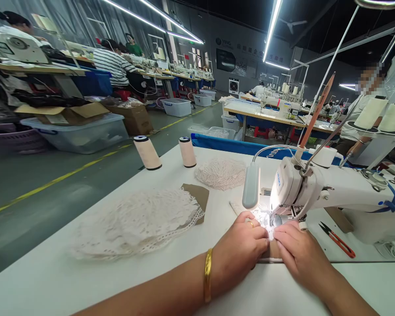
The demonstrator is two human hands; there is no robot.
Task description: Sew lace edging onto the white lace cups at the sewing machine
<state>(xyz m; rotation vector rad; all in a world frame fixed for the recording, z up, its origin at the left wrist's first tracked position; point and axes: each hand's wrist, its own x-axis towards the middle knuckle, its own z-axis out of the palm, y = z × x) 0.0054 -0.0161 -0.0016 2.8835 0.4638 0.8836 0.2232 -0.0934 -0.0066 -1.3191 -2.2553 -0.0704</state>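
Observation:
White lace fabric [262,216] lies under the lit needle area of a white sewing machine [289,184]. My left hand [242,243], with a gold bracelet and a ring, has its fingers bent together on the lace just left of the needle. Close by on the right, my right hand [301,248] pinches the near edge of the work with its fingers together. A tan patch [274,249] shows between the hands. My fingers partly cover the lace, so its full outline is hidden. A grey lamp [251,186] hangs beside the machine head.
Left of my hands lies a lace pile [141,219] over brown card [197,197]; a second lace bundle [221,173] is behind. Two thread cones [147,152] stand at the table's far edge. Orange-handled thread snips [337,239] lie right. Other people work at machines beyond.

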